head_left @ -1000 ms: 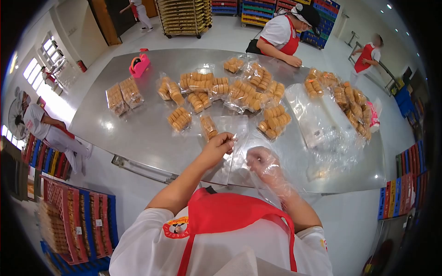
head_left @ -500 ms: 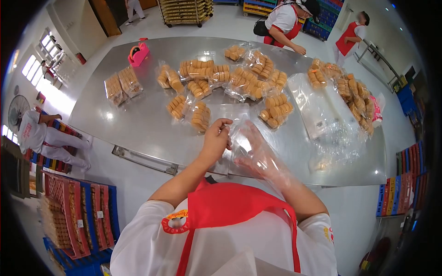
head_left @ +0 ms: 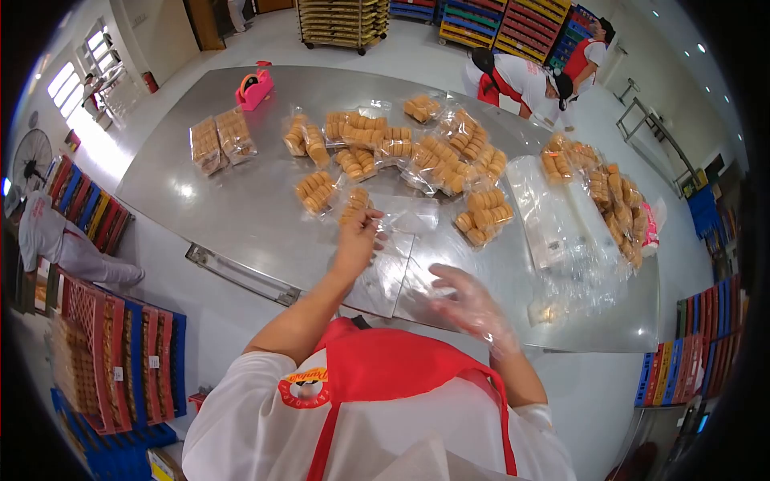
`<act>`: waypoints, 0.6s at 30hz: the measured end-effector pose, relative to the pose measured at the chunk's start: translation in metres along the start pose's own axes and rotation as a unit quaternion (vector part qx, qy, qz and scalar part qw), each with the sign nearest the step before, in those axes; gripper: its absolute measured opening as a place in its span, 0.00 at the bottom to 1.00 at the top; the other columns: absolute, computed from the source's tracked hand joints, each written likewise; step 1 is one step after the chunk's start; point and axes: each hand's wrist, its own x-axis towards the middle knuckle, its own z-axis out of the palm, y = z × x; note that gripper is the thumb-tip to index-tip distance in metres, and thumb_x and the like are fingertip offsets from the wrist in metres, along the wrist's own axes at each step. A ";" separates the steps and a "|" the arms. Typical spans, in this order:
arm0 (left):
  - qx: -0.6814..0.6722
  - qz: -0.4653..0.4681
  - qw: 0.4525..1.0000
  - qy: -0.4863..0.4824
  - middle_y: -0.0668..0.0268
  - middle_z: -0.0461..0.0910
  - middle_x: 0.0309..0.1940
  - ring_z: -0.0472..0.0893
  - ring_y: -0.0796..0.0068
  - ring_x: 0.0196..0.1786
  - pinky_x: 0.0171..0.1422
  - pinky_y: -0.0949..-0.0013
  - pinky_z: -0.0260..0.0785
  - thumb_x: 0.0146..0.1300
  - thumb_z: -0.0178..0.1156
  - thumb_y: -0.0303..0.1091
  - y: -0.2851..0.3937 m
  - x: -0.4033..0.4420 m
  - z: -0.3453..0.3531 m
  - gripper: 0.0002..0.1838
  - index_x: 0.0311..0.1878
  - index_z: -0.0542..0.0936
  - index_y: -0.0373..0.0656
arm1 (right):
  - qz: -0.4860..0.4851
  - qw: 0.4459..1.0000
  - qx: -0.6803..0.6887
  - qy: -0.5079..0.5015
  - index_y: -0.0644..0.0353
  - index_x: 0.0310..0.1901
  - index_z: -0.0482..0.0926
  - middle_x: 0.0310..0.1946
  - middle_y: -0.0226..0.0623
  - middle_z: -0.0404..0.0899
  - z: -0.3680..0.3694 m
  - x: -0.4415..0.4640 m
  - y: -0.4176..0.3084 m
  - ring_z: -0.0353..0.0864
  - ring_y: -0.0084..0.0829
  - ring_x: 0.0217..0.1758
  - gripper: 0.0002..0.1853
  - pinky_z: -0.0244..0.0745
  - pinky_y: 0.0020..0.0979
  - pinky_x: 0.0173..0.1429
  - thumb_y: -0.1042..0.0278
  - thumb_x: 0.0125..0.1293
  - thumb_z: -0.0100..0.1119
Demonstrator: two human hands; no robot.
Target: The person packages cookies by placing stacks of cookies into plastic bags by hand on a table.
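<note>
Your gloved right hand (head_left: 473,309) is spread wide, holding nothing visible. Your left hand (head_left: 358,238) is at the nearest biscuit pack (head_left: 354,200); its grip cannot be confirmed. Bagged biscuits (head_left: 437,162) lie grouped beyond; flat clear bags (head_left: 536,220) appear unfilled.

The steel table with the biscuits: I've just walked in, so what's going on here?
A person's left hand is at a bagged biscuit pack; whether it grips it is unclear. Their right hand, in clear plastic, is open above the steel table. More bagged biscuits lie beyond, with flat clear bags to the right.
</note>
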 end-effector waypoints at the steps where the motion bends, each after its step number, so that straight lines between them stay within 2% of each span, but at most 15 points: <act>1: 0.048 0.055 0.997 0.022 0.66 0.79 0.39 0.82 0.77 0.36 0.35 0.74 0.75 0.70 0.52 0.26 -0.008 0.014 -0.011 0.12 0.54 0.77 0.37 | 0.007 0.999 0.031 0.026 0.54 0.71 0.67 0.74 0.49 0.59 -0.006 -0.011 -0.001 0.61 0.47 0.76 0.40 0.69 0.42 0.69 0.63 0.56 0.73; 2: 0.096 0.108 0.989 0.043 0.66 0.79 0.40 0.82 0.77 0.37 0.36 0.73 0.75 0.70 0.52 0.26 -0.018 0.028 -0.023 0.12 0.55 0.77 0.37 | 0.016 0.996 0.063 0.053 0.53 0.71 0.66 0.73 0.48 0.60 -0.008 -0.017 -0.001 0.62 0.46 0.75 0.39 0.70 0.42 0.68 0.63 0.58 0.72; 3: 0.145 0.159 0.975 0.061 0.66 0.79 0.41 0.83 0.76 0.38 0.38 0.72 0.75 0.71 0.52 0.26 -0.023 0.038 -0.033 0.13 0.55 0.76 0.36 | -0.004 0.995 0.035 0.090 0.53 0.71 0.67 0.73 0.47 0.61 -0.006 -0.017 -0.001 0.64 0.45 0.74 0.38 0.70 0.42 0.66 0.64 0.59 0.71; 5: 0.124 0.146 0.977 0.095 0.63 0.79 0.44 0.83 0.72 0.41 0.41 0.68 0.75 0.70 0.53 0.26 -0.019 0.057 -0.047 0.14 0.56 0.77 0.37 | -0.044 0.985 -0.021 0.167 0.52 0.71 0.67 0.72 0.45 0.62 0.002 -0.013 0.002 0.67 0.41 0.71 0.36 0.71 0.41 0.64 0.64 0.61 0.70; 6: 0.114 0.140 0.977 0.113 0.62 0.80 0.46 0.83 0.69 0.42 0.43 0.66 0.75 0.69 0.53 0.26 -0.018 0.063 -0.052 0.14 0.56 0.77 0.38 | -0.078 0.972 -0.067 0.214 0.52 0.71 0.67 0.73 0.44 0.60 0.009 -0.005 0.015 0.67 0.40 0.71 0.34 0.71 0.39 0.63 0.65 0.63 0.67; 7: 0.216 0.186 0.951 0.122 0.60 0.79 0.48 0.82 0.66 0.45 0.46 0.63 0.74 0.67 0.56 0.27 -0.014 0.062 -0.056 0.15 0.56 0.78 0.39 | -0.069 0.969 -0.034 0.234 0.52 0.71 0.67 0.73 0.44 0.60 0.016 0.002 0.028 0.66 0.39 0.71 0.34 0.71 0.39 0.64 0.65 0.64 0.67; 9: 0.410 0.272 0.860 0.135 0.57 0.78 0.51 0.80 0.58 0.51 0.52 0.58 0.73 0.63 0.62 0.29 0.002 0.056 -0.061 0.17 0.55 0.79 0.40 | -0.052 0.960 0.031 0.275 0.52 0.71 0.67 0.73 0.44 0.58 0.026 0.015 0.049 0.64 0.39 0.73 0.33 0.71 0.39 0.64 0.66 0.65 0.66; 12: 0.583 0.368 0.721 0.070 0.59 0.77 0.57 0.74 0.57 0.62 0.65 0.53 0.64 0.60 0.61 0.29 0.009 0.042 -0.070 0.21 0.58 0.80 0.44 | -0.095 0.954 0.069 0.276 0.52 0.72 0.65 0.73 0.45 0.58 0.041 0.021 0.066 0.61 0.41 0.75 0.33 0.71 0.39 0.65 0.67 0.66 0.64; 15: 0.647 0.419 0.635 0.055 0.62 0.76 0.60 0.70 0.61 0.68 0.68 0.53 0.60 0.60 0.58 0.29 -0.011 0.064 -0.106 0.22 0.60 0.79 0.47 | -0.120 0.955 0.054 0.265 0.53 0.73 0.63 0.73 0.47 0.56 0.060 0.026 0.077 0.61 0.42 0.74 0.34 0.71 0.39 0.66 0.67 0.66 0.64; 16: 0.646 0.428 0.630 0.055 0.62 0.76 0.61 0.70 0.61 0.68 0.68 0.53 0.60 0.59 0.57 0.28 -0.011 0.071 -0.115 0.22 0.60 0.80 0.47 | -0.139 0.953 0.045 0.266 0.54 0.73 0.62 0.73 0.50 0.56 0.065 0.030 0.078 0.66 0.43 0.70 0.35 0.71 0.39 0.66 0.65 0.65 0.65; 18: 0.644 0.445 0.621 0.051 0.62 0.75 0.61 0.70 0.62 0.68 0.68 0.53 0.60 0.59 0.56 0.27 -0.009 0.085 -0.133 0.23 0.59 0.80 0.48 | -0.138 0.953 0.042 0.266 0.53 0.72 0.63 0.72 0.50 0.57 0.070 0.036 0.072 0.69 0.42 0.67 0.35 0.74 0.38 0.64 0.65 0.65 0.65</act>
